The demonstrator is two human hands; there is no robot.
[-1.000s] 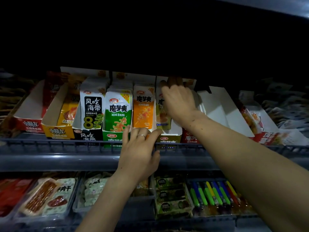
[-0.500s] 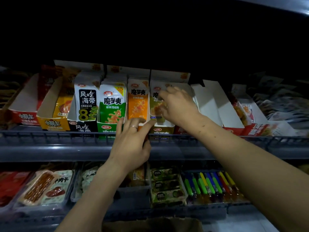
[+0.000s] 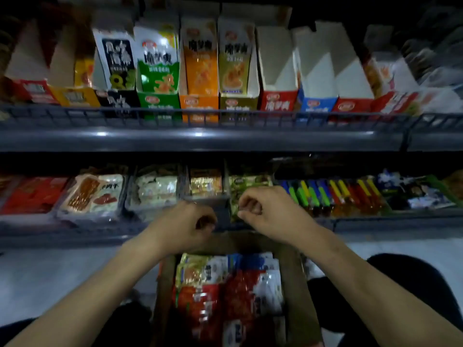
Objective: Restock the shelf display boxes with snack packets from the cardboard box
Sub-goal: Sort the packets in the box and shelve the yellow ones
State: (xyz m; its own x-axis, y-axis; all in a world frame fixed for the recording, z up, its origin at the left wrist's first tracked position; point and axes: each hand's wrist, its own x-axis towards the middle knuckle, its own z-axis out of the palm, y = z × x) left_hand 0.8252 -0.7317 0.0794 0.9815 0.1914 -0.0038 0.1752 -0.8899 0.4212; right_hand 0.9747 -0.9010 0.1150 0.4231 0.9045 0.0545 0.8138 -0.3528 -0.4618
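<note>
Both my hands came down from the top shelf to the box.

My left hand (image 3: 186, 225) and right hand (image 3: 269, 214) hang loosely curled and hold nothing, ready to pick more snack packets (image 3: 225, 284) from the cardboard box (image 3: 298, 291) at 6 o'clock. At 12 o'clock, four display boxes (image 3: 234, 58) are full. Three white ones (image 3: 275, 61) at 1 o'clock look empty, so those come next.

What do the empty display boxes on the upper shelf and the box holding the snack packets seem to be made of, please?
The empty display boxes look like thin printed paperboard: plain white matte inside, coloured printed fronts. The cardboard box looks like brown, unprinted matte cardboard; blur hides any fluting. The snack packets look like glossy plastic or foil film, judging by their shine.
</note>
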